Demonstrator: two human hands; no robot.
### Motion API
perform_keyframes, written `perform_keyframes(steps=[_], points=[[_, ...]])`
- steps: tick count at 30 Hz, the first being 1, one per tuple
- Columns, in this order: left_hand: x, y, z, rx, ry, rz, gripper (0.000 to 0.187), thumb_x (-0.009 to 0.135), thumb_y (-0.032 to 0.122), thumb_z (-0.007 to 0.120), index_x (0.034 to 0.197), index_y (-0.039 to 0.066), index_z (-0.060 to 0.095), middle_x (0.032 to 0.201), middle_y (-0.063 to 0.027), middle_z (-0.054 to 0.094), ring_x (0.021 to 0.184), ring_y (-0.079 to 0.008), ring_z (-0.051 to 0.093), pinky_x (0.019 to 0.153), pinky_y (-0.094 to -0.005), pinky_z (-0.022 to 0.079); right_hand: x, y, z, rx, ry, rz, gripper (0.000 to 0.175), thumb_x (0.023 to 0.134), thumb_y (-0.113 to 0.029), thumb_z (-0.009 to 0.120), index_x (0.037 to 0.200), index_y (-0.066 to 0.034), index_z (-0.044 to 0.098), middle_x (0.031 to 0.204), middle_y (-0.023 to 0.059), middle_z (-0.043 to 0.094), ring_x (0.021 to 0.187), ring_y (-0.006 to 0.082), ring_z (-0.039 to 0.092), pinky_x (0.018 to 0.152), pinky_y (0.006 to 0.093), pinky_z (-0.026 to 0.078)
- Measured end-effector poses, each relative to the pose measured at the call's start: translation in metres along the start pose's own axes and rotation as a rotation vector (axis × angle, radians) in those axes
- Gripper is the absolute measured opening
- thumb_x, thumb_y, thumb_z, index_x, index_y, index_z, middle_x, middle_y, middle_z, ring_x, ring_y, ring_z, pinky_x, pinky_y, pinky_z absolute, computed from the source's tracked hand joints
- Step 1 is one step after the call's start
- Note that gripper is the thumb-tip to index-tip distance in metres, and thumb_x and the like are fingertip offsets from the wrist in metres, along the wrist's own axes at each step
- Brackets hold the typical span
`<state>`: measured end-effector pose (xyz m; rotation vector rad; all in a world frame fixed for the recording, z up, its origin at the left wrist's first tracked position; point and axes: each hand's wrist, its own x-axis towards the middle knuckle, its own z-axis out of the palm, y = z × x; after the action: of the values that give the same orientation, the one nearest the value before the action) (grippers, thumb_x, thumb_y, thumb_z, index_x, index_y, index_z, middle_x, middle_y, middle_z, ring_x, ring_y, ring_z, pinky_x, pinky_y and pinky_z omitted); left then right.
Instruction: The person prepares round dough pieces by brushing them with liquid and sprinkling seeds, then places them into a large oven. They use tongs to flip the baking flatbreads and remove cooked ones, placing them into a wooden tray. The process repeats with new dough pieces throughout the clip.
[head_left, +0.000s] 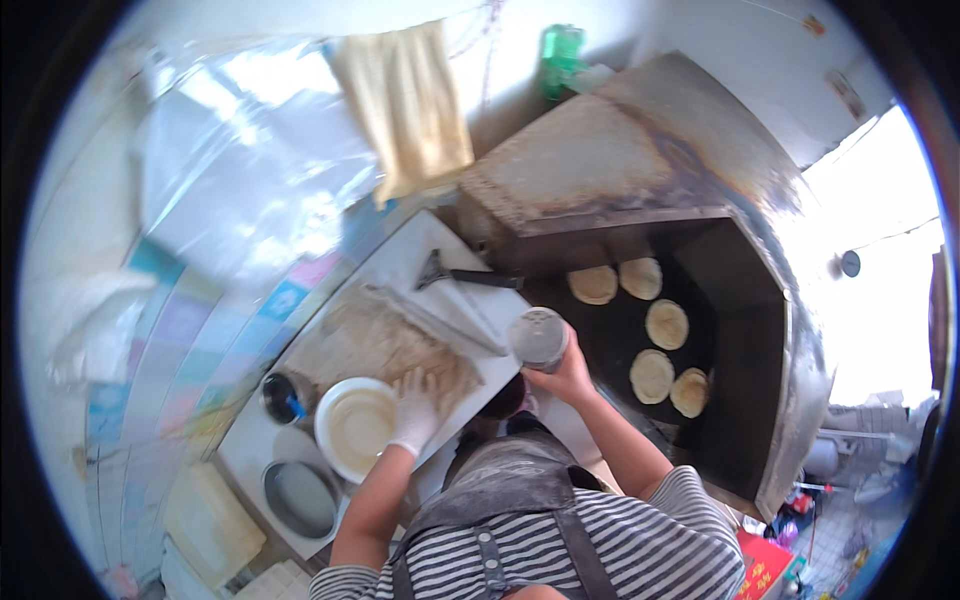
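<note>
My left hand (417, 411), in a pale glove, lies with its fingers spread on the floury worktop (390, 337), against the right side of a white bowl (360, 427) with pale contents. Bare, my right hand (566, 373) grips a round container (538, 337) with a grey, holed top, over the worktop's right corner. Right of it, several round flatbreads (667, 324) lie on the dark pan of a large metal oven or griddle (750, 330). A scraper or spatula with a black handle (484, 278) rests at the far end of the worktop.
A metal pot of pale liquid (300, 499) and a dark jar with something blue (282, 397) stand at the left. A yellow cloth (412, 105) hangs behind the worktop. The oven's metal wall (776, 405) rises at the right. A red box (763, 566) is at the lower right.
</note>
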<state>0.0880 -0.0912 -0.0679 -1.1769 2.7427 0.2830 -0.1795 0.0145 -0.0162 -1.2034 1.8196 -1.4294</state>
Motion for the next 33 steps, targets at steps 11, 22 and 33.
perform_keyframes(steps=[11,22,33], points=[[-0.028,0.014,-0.004,-0.056,-0.054,0.279,0.049,0.074,0.031,0.062,0.118,0.009,0.054,0.132,-0.0184,0.039,0.115,-0.0334,0.042,0.098,-0.0571,0.028,0.081,-0.015,0.235,-0.16,-0.158,-0.196,0.082,0.06,-0.019,0.078,0.129,-0.0087,0.035,0.126,0.0143,0.045,0.116,0.0348,0.043,0.097,0.0416,0.037],[-0.021,0.003,0.0,0.04,-0.136,0.459,0.059,0.074,0.029,0.061,0.127,0.01,0.048,0.145,-0.0185,0.022,0.118,-0.0343,0.04,0.103,-0.0552,0.022,-0.009,0.038,0.099,-0.371,0.095,0.254,0.055,0.076,-0.023,0.066,0.125,-0.0066,0.045,0.112,0.0141,0.049,0.093,0.0294,0.056,0.081,0.0381,0.047],[-0.01,0.0,-0.007,0.101,-0.233,0.487,0.059,0.076,0.033,0.061,0.129,0.01,0.047,0.146,-0.0175,0.019,0.117,-0.0373,0.04,0.105,-0.0514,0.022,-0.242,0.128,-0.046,0.807,1.128,0.951,0.031,0.091,-0.036,0.051,0.092,-0.0054,0.055,0.08,0.0056,0.06,0.058,0.0152,0.055,0.049,0.0287,0.045]])
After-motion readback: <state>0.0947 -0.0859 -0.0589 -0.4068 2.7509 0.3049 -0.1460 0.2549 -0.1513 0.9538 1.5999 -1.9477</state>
